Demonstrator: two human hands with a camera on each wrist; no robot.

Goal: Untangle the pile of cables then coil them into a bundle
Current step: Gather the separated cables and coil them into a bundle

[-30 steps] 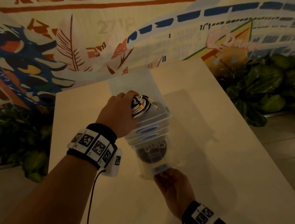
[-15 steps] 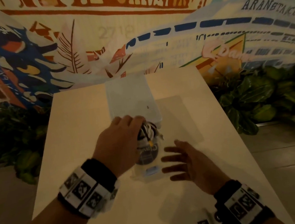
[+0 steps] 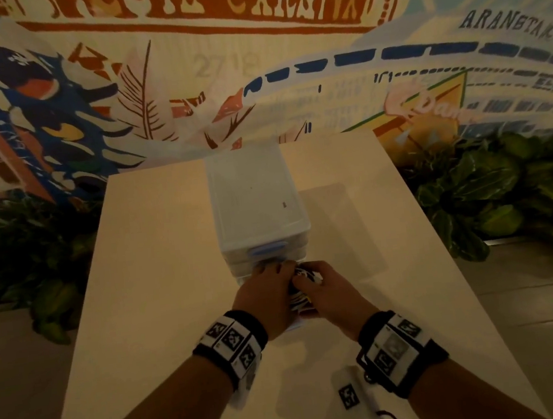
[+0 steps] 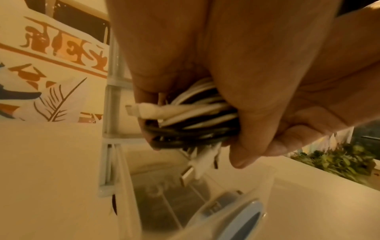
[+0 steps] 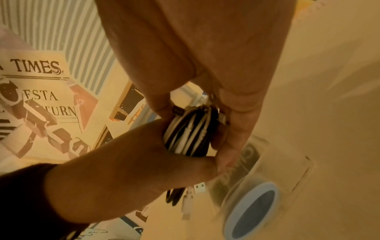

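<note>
A coiled bundle of black and white cables (image 3: 303,287) (image 4: 197,123) (image 5: 190,134) is held between both hands just above the pulled-out bottom drawer (image 4: 180,199) of a clear plastic drawer unit (image 3: 255,204). My left hand (image 3: 265,293) grips the coil with fingers curled round it. My right hand (image 3: 325,290) pinches the same coil from the right, thumb on one side and fingers on the other. White plug ends (image 5: 200,188) dangle below the coil, over the drawer. The drawer's blue handle (image 5: 252,209) faces me.
The drawer unit stands in the middle of a pale table (image 3: 160,291). A small white tagged device (image 3: 353,395) with a black lead lies on the table near my right wrist. Green plants (image 3: 493,191) flank the table on both sides; a painted mural wall (image 3: 252,74) is behind.
My left hand carried the coil down from the top of the unit to the open bottom drawer. My right hand left the drawer front, opened, then closed on the coil.
</note>
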